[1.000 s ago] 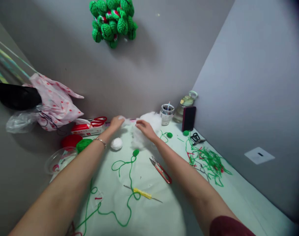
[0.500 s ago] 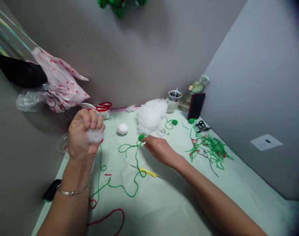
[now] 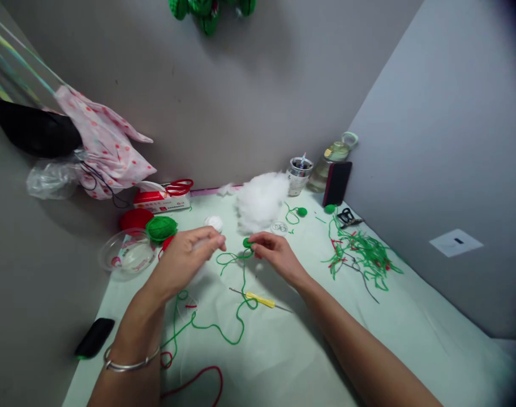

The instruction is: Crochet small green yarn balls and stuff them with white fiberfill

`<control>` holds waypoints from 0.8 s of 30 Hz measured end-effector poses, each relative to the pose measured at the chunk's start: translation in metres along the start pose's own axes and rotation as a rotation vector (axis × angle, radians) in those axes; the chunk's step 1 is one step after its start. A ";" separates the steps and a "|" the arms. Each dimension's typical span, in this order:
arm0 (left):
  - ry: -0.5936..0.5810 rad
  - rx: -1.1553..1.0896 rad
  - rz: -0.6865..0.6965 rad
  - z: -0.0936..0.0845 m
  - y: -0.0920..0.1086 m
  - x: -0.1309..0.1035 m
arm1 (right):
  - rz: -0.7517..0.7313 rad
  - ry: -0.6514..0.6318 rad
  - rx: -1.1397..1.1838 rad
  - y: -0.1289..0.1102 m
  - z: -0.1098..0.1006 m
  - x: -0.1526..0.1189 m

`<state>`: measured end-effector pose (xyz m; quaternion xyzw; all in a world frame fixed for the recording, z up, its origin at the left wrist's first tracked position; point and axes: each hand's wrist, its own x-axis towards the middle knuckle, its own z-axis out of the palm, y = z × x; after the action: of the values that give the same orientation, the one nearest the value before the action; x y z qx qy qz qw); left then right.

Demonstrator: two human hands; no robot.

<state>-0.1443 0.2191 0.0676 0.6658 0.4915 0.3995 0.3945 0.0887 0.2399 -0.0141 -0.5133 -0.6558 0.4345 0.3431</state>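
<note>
My right hand [image 3: 272,251] pinches a small green crocheted piece [image 3: 247,243] between thumb and fingers. A loose green yarn tail [image 3: 236,339] runs from it down the table. My left hand [image 3: 190,254] hovers to the left, apart from the piece, its fingers curled closed. A little of a white tuft of stuffing [image 3: 197,245] shows in its grip; the rest is hidden. Below the hands lies a crochet hook with a yellow handle [image 3: 260,299]. Behind them sit a fluffy heap of white stuffing [image 3: 262,200] and a white yarn ball [image 3: 214,223].
On the left are a green yarn ball [image 3: 161,228], a red yarn ball [image 3: 136,219], a clear plastic tub [image 3: 128,254] and a box [image 3: 162,200] with red scissors. At right lie green yarn scraps [image 3: 370,254], black snips [image 3: 347,217], a phone [image 3: 338,183] and a bottle [image 3: 323,169].
My left hand has come down and to the right, from a raised fist showing white stuffing, toward the green piece. My right hand stays near the same place, now pinching the piece.
</note>
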 end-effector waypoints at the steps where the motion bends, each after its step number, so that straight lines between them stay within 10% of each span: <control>1: -0.040 0.047 -0.023 0.004 -0.001 0.001 | 0.004 0.011 0.078 -0.004 -0.003 -0.006; 8: -0.261 0.018 -0.067 0.035 -0.012 0.000 | 0.155 -0.027 0.728 -0.019 -0.001 -0.038; 17: -0.157 0.097 0.071 0.047 -0.016 -0.002 | 0.087 -0.188 0.623 -0.013 0.011 -0.046; 24: -0.113 0.184 0.071 0.044 -0.023 0.001 | 0.001 0.236 0.664 -0.022 -0.001 -0.046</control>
<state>-0.1115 0.2194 0.0302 0.7377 0.4789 0.3283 0.3445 0.0922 0.1934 0.0067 -0.4207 -0.4344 0.5619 0.5643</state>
